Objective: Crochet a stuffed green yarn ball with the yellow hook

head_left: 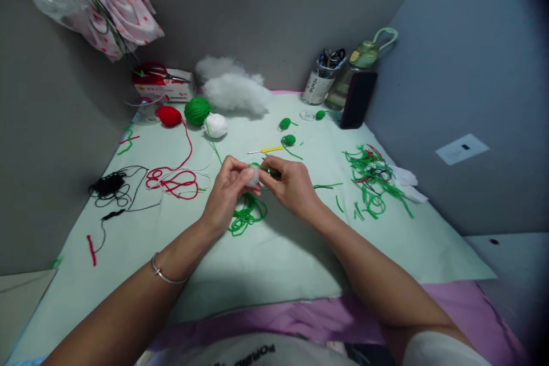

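Pale cloth [274, 269], one, under everything. Green yarn tangle [245, 216], one, just nearer than the hands. Black yarn tangle [108, 185], one, at left; red yarn loops [180, 184], one group, beside it; pile of yarn scraps [374, 177], one, at right. Hands, two, close together over mid-cloth: left hand [229, 183], fingers pinched on a white tuft; right hand [289, 180], fingers bunched against the tuft's right side, their full hold impossible to tell. White tuft [253, 177], one, between the hands. Yellow-handled hook [271, 150], one, just beyond. Small green balls, three. Yarn balls, three: red [170, 116], white [215, 125], green [198, 111]. Phone [358, 100], one. Stuffing heap [235, 91], one. Bottle [341, 84], one.

Orientation: tuft roundish, partly covered, long axis unclear; hook lies crosswise, metal end pointing left.
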{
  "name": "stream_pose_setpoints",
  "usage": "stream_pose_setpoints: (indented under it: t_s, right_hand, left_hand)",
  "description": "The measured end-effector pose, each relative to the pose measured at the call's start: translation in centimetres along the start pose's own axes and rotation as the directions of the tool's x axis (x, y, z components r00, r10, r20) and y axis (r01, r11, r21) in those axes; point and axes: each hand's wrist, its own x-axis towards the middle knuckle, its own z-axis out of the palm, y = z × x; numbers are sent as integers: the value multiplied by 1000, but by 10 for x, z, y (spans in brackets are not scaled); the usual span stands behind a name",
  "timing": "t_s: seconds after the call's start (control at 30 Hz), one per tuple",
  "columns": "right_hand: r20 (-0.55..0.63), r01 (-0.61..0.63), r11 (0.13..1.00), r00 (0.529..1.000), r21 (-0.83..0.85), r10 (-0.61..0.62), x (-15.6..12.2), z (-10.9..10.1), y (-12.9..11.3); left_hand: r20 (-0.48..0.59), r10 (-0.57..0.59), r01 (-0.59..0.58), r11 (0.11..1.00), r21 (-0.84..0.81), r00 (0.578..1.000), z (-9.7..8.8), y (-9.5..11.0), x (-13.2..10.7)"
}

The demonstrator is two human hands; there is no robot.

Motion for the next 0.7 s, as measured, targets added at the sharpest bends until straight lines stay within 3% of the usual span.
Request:
stream_pose_setpoints:
  t_s: [0.17,0.3,0.53,0.7]
  right_hand:
    - [102,40,993,993,115,-52,3,-11,4]
    - [188,24,989,981,146,-51,3,-12,0]
    - [136,19,995,990,96,-32,-12,6,-20]
    - [83,-2,1000,997,-28,5,-10,5,-15]
  left_hand:
    - [28,5,-6,1000,28,1000,-4,0,1]
    - [-15,47,-45,994,96,999,-6,-7,6]
    - [-152,195,-168,970,174,969,-4,-7,13]
    - [-125,109,-93,988,122,986,-3,-2,11]
